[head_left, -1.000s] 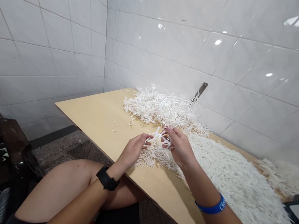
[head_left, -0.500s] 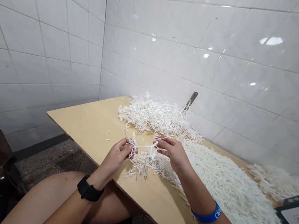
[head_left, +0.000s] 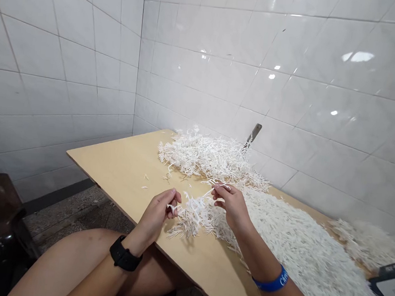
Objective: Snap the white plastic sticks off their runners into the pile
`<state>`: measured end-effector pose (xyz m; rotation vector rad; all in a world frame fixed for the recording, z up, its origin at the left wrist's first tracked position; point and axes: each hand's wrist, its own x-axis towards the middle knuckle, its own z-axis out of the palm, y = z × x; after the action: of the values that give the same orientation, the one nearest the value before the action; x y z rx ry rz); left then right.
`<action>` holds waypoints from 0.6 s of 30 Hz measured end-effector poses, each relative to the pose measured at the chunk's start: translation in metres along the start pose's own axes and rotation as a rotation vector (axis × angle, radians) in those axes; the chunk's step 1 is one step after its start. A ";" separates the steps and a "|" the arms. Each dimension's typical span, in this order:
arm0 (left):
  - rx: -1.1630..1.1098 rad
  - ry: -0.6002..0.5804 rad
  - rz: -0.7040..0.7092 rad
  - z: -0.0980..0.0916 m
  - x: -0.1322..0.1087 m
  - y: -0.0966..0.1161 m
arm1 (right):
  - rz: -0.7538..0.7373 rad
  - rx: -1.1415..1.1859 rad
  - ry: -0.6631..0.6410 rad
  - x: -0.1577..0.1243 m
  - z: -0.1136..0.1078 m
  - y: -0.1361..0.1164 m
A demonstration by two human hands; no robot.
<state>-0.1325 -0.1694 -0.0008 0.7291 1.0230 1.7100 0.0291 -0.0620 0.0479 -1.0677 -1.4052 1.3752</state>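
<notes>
My left hand is closed, thumb against fingers, on a thin white branched strand whose tips poke out. To its right my right hand pinches another white branched strand between thumb and fingertips. Between the hands, more white twiggy strands show; whether they hang from a hand or lie on the pile cannot be made out. Below them a small heap of thin white pieces lies on the tan board. The strands look like plastic.
A tangled mound of white strands stands at the back, with a flat metal bar sticking up behind it. A broad heap of short white pieces spreads to the right. Tiled walls enclose the board; a dark box sits far right.
The strand stretched between my hands no longer spans them. My left hand has turned and curled more tightly, while my right hand has moved slightly right.
</notes>
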 end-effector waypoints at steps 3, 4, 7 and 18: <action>-0.156 -0.044 -0.021 -0.002 0.000 0.000 | 0.010 0.044 0.004 0.001 -0.003 0.000; -0.228 -0.055 -0.025 -0.003 -0.001 0.001 | 0.013 0.070 0.001 0.001 -0.003 -0.001; -0.399 -0.072 -0.039 -0.005 -0.003 0.005 | 0.036 0.139 -0.030 -0.001 -0.004 -0.003; 0.423 0.065 0.274 -0.029 0.013 0.011 | -0.557 0.097 0.193 -0.040 -0.033 -0.066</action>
<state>-0.1659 -0.1672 -0.0042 1.1328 1.4048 1.7740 0.0710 -0.0935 0.1133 -0.6535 -1.3439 0.8989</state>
